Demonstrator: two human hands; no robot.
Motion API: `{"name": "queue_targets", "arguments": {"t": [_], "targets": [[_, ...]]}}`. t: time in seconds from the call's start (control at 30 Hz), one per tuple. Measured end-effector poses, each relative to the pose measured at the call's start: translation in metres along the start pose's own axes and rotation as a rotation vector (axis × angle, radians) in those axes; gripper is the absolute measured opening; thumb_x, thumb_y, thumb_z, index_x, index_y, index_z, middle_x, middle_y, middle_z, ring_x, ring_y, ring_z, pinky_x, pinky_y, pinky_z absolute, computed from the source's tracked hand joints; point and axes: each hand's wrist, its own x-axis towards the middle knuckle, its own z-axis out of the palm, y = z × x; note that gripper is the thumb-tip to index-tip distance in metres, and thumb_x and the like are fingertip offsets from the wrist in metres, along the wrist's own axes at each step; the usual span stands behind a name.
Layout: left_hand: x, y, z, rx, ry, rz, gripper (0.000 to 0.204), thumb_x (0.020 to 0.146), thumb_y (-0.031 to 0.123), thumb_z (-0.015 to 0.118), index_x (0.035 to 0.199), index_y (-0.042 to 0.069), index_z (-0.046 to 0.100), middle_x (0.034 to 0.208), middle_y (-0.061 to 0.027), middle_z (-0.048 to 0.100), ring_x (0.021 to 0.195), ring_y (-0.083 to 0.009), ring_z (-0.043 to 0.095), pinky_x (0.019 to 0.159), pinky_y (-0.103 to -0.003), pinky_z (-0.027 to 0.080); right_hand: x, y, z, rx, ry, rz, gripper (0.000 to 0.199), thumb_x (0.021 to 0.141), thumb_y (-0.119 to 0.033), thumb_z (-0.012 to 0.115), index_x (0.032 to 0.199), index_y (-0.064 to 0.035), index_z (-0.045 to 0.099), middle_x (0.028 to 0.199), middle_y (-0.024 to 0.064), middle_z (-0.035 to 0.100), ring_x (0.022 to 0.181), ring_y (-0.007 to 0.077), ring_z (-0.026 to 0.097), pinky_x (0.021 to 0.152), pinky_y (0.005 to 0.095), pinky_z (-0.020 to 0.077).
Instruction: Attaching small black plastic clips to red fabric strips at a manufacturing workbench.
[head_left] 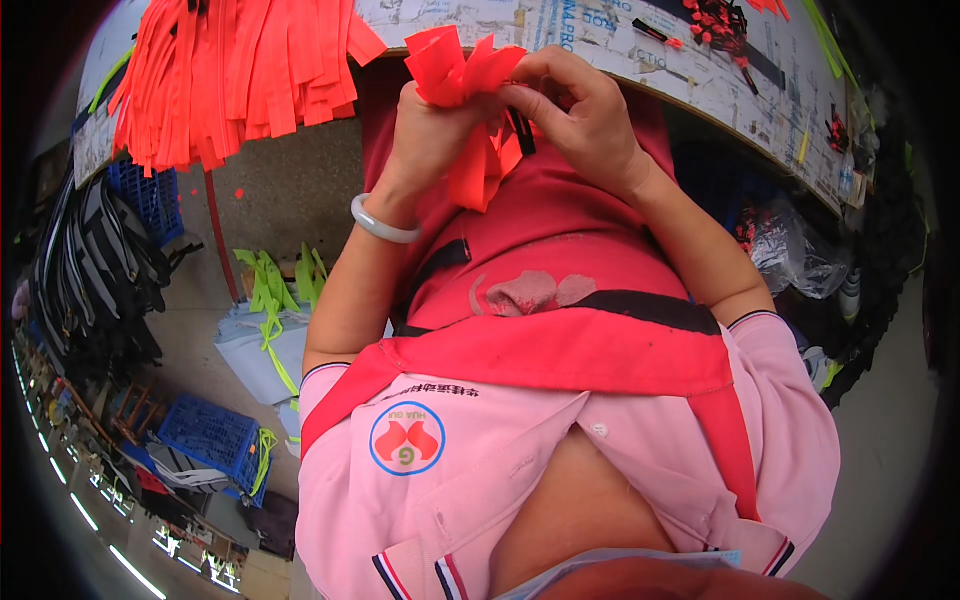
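Between my hands, over my lap, is a gathered bundle of bright orange-red fabric strips [462,72]. My left hand [432,132] is closed around its middle, so strips fan out above the fist and hang below it. Thumb and fingertips of my right hand [583,118] pinch together at the bundle's right side. From that pinch a short narrow black strip [522,132] hangs down; its upper end is hidden by my fingers. A large pile of the same orange-red strips [235,75] drapes over the table edge to the left.
The worktable [640,45] runs across the far side, covered with printed sheeting. Small black-and-red pieces [718,25] lie at its right. Black and grey straps [95,270] hang at left, near a blue crate [210,435] and lime-green strips [268,290]. A clear plastic bag [795,250] sits below right.
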Motion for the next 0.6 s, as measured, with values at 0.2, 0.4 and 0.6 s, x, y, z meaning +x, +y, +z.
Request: {"name": "queue_targets", "arguments": {"t": [0.2, 0.4, 0.6], "targets": [[0.008, 0.004, -0.002, -0.087, -0.055, -0.105, 0.012, 0.082, 0.001, 0.067, 0.094, -0.002, 0.066, 0.077, -0.0052, 0.066, 0.065, -0.0116, 0.062, 0.058, -0.025, 0.051, -0.002, 0.003, -0.006, 0.229, 0.003, 0.209, 0.014, 0.087, -0.011, 0.065, 0.093, 0.0016, 0.062, 0.081, 0.0052, 0.062, 0.071, 0.0089, 0.058, 0.064, 0.0224, 0.0477], [0.017, -0.04, 0.022, -0.406, 0.048, -0.468, 0.014, 0.088, 0.007, 0.062, 0.095, -0.005, 0.06, 0.073, -0.0096, 0.062, 0.061, -0.0176, 0.062, 0.056, -0.028, 0.054, -0.006, 0.036, -0.015, 0.15, 0.025, 0.412, 0.016, 0.091, -0.014, 0.06, 0.091, 0.0014, 0.062, 0.073, 0.0051, 0.064, 0.068, 0.0067, 0.059, 0.061, 0.0224, 0.0488], [0.038, -0.082, 0.038, -0.777, 0.06, -0.666, 0.016, 0.092, 0.009, 0.054, 0.096, -0.006, 0.056, 0.078, -0.0118, 0.06, 0.064, -0.0194, 0.06, 0.06, -0.03, 0.054, -0.003, 0.048, -0.021, 0.024, 0.105, 0.456, 0.018, 0.089, -0.016, 0.059, 0.087, 0.0019, 0.057, 0.065, 0.0101, 0.065, 0.062, 0.0179, 0.067, 0.055, 0.0302, 0.0506]]}}
